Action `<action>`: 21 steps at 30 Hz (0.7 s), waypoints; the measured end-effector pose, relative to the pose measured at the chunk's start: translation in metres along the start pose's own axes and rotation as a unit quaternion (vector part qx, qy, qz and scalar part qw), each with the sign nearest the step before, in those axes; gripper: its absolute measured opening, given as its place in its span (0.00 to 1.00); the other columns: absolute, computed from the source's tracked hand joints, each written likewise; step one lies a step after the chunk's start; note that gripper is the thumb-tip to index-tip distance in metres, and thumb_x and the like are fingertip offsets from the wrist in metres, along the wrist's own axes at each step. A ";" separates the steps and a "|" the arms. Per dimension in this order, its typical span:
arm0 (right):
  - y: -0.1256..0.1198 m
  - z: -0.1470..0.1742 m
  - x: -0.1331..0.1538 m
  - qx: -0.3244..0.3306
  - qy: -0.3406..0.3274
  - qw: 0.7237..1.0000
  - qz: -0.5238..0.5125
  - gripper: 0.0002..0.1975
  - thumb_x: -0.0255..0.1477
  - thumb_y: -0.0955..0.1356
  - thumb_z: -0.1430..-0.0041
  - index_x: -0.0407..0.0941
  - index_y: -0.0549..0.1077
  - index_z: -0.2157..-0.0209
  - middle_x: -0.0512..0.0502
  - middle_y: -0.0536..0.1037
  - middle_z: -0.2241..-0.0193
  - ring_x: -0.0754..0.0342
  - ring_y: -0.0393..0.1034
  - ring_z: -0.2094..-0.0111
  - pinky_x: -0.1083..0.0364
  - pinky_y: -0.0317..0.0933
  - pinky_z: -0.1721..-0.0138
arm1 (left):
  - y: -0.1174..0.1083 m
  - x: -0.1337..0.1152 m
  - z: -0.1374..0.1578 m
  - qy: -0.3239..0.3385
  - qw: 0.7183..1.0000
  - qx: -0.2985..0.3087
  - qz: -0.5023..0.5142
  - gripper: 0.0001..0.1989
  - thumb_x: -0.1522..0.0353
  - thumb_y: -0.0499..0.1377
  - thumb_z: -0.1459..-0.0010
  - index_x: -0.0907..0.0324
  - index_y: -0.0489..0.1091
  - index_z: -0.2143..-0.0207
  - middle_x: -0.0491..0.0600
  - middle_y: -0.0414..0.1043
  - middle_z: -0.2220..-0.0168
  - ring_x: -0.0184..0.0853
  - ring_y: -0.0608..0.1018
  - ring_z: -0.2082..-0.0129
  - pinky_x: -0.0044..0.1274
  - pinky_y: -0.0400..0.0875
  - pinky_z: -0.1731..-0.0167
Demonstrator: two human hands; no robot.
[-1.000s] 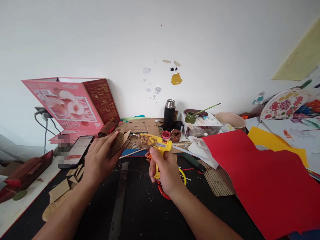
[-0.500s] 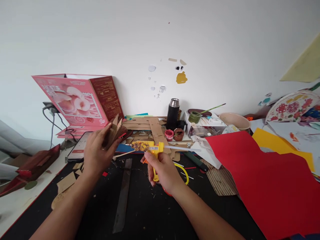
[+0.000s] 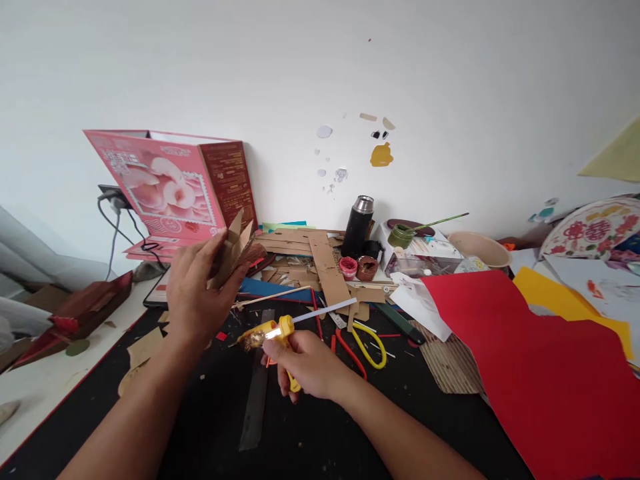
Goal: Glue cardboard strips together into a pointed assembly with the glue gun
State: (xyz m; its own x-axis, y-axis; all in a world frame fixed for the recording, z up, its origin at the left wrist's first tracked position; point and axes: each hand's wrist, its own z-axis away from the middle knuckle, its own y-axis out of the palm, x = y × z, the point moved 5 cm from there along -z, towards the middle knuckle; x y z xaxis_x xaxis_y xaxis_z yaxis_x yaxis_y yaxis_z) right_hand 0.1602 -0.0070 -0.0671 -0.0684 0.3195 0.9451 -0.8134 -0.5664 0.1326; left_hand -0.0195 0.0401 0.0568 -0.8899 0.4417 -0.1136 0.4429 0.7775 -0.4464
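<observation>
My left hand [image 3: 197, 287] is closed around a folded piece of brown cardboard [image 3: 234, 250], held up above the left side of the desk. The fingers hide part of the cardboard. In my right hand [image 3: 300, 363] is a yellow hot glue gun [image 3: 265, 335], its barrel stained brown. The nozzle points left and slightly down, beneath the cardboard and apart from it. A clear glue stick [image 3: 325, 310] juts from the back of the gun. Under the gun lies a flat, dull grey strip [image 3: 257, 407]. Scissors with yellow and red handles [image 3: 373, 357] rest right of my right hand.
At the back stand a pink box [image 3: 165, 187] and a black thermos [image 3: 359, 227], with paint jars [image 3: 367, 268] beside it. Cardboard strips [image 3: 325, 267] are piled in the middle. Large red paper [image 3: 540, 367] covers the right side. A utility knife [image 3: 400, 323] lies near the white paper.
My right hand has moved the glue gun left and down, and its nozzle now tips lower. The scissors are more exposed. The whole view has shifted slightly.
</observation>
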 end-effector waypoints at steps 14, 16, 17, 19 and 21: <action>0.005 0.020 0.023 -0.029 -0.054 0.961 0.270 0.22 0.47 0.70 0.28 0.47 0.72 0.71 0.54 0.74 0.82 0.57 0.69 0.84 0.59 0.58 0.77 | 0.012 -0.015 0.007 0.060 0.997 0.049 0.005 0.31 0.64 0.65 0.30 0.52 0.63 0.29 0.56 0.81 0.47 0.48 0.82 0.50 0.39 0.76 0.47; 0.001 0.024 0.030 -0.053 -0.056 0.949 0.306 0.23 0.48 0.70 0.28 0.47 0.72 0.72 0.53 0.74 0.83 0.55 0.68 0.84 0.57 0.56 0.76 | 0.014 -0.016 0.007 0.060 0.996 0.060 0.012 0.30 0.64 0.64 0.30 0.52 0.63 0.29 0.56 0.81 0.47 0.48 0.82 0.50 0.38 0.76 0.47; -0.001 0.026 0.034 -0.065 -0.065 0.940 0.328 0.23 0.48 0.70 0.28 0.47 0.73 0.72 0.52 0.75 0.83 0.54 0.69 0.83 0.56 0.55 0.75 | 0.015 -0.016 0.008 0.062 0.996 0.064 0.015 0.30 0.64 0.64 0.30 0.52 0.63 0.29 0.56 0.81 0.47 0.48 0.82 0.50 0.38 0.76 0.47; -0.004 0.029 0.041 -0.087 -0.085 0.917 0.381 0.23 0.49 0.70 0.29 0.46 0.76 0.70 0.48 0.78 0.79 0.51 0.72 0.78 0.55 0.52 0.74 | 0.016 -0.017 0.008 0.067 0.995 0.070 0.017 0.29 0.65 0.64 0.30 0.53 0.63 0.29 0.57 0.81 0.47 0.48 0.82 0.50 0.38 0.75 0.46; -0.005 0.031 0.044 -0.098 -0.099 0.889 0.437 0.23 0.51 0.70 0.29 0.45 0.79 0.66 0.43 0.82 0.73 0.48 0.74 0.73 0.54 0.49 0.73 | 0.017 -0.018 0.009 0.071 0.995 0.074 0.014 0.29 0.65 0.64 0.30 0.54 0.63 0.29 0.57 0.81 0.46 0.48 0.82 0.49 0.37 0.75 0.46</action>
State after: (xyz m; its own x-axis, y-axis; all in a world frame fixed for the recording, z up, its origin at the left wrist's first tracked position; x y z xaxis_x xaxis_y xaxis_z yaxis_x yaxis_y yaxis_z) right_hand 0.1794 -0.0133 -0.0168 -0.6355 -0.3288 0.6986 -0.5862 -0.3835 -0.7137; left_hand 0.0027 0.0417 0.0437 -0.8483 0.5295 -0.0070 0.4379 0.6941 -0.5714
